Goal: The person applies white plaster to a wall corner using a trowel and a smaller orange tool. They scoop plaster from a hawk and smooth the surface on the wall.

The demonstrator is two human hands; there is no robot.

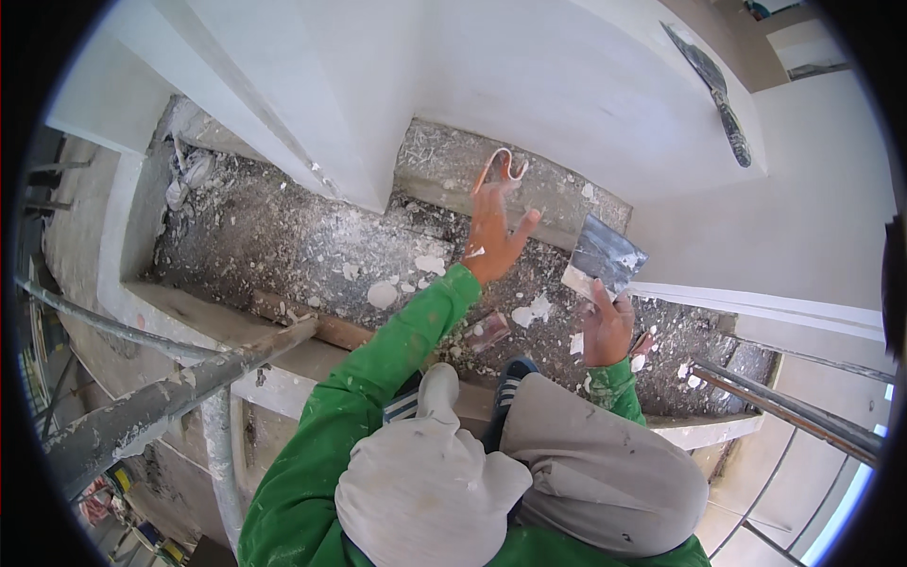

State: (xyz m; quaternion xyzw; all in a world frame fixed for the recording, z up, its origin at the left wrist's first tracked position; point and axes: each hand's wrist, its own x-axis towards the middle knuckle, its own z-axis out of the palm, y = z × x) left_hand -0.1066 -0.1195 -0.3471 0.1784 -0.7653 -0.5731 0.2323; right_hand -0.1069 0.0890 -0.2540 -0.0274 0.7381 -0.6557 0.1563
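My left hand (493,227) reaches out over the concrete step by the white wall, thumb spread away from the fingers. A thin, curved white streak or strip (510,156) runs along its fingertips; I cannot tell if it is putty or a separate piece. My right hand (607,326) grips a putty knife whose wide, grey, flat blade (609,253) points up toward the wall, with white putty smeared along its lower edge. The knife's handle is mostly hidden in the hand. Both green sleeves are flecked with white.
A pointed trowel (709,85) with a dark handle lies on the white ledge at upper right. Crumbs and flakes of plaster (383,295) litter the rough floor. Scaffold pipes (179,402) cross at the left, more pipes (789,406) at the right. Pale cloth (425,491) fills the lower middle.
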